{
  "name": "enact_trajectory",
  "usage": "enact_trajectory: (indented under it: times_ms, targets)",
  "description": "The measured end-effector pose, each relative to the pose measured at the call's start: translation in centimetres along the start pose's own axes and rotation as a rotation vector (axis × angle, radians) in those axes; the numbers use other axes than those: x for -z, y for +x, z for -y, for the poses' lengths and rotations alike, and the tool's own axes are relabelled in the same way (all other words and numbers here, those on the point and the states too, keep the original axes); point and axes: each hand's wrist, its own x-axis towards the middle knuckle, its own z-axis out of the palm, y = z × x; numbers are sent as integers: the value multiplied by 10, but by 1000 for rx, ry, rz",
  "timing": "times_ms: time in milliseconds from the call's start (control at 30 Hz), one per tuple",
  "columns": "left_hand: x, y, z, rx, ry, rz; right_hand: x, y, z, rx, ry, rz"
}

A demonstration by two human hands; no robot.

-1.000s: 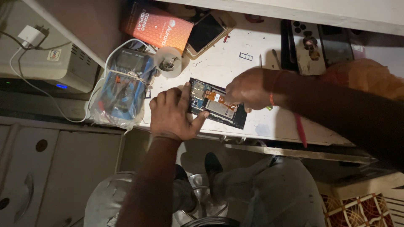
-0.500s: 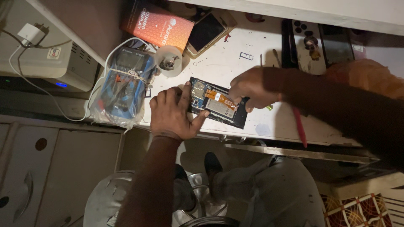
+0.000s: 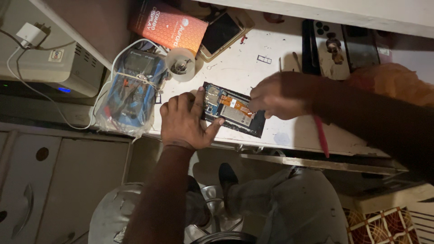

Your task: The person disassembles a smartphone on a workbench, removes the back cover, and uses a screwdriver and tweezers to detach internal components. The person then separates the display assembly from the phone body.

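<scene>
Two hands on one opened phone point(image 3: 233, 110), which I'll use as landmark: it lies flat on the white desk point(image 3: 271, 58), back cover off, near the front edge.

Containers: clear plastic bag point(image 3: 131, 97) left of the phone, hanging partly past the desk's left end, holds a blue multimeter w/ a white cable wound round it. Small clear round cup point(image 3: 181, 64) up-left of the phone has something small and dark inside; can't tell what.

Left hand point(image 3: 185, 119) rests at the phone's left end, index finger laid on the exposed insides, thumb against the near edge; grip loose, fingers spread, pinning rather than clasping. Right hand point(image 3: 280, 95) is over the phone's right end, fingers bunched down onto the board by the orange flex strip; grip looks pinched, but I can't tell if anything is in it.

Edges/room: phone's near side sits just back from the desk's front edge, metal rail below. Bare desk beyond the phone toward the wall. Red slim tool point(image 3: 322, 138) lies right of the phone, near the front edge.

Materials: phone interior is dark board w/ metal shields, glossy black rim. Orange box point(image 3: 169, 27), flat cardboard, up-left of the phone; gold-edged phone point(image 3: 224, 29) leans beside it. Scuffed desk top.
</scene>
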Motion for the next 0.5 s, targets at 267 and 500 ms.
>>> enact_trajectory:
  times_ms: [267,500]
  targets:
    - [1,-1,-1,3,7,-3,38,-29,35,-247,8,-80]
    - [0,0,-1,18,8,15,45,-56,49,-673,85,-218]
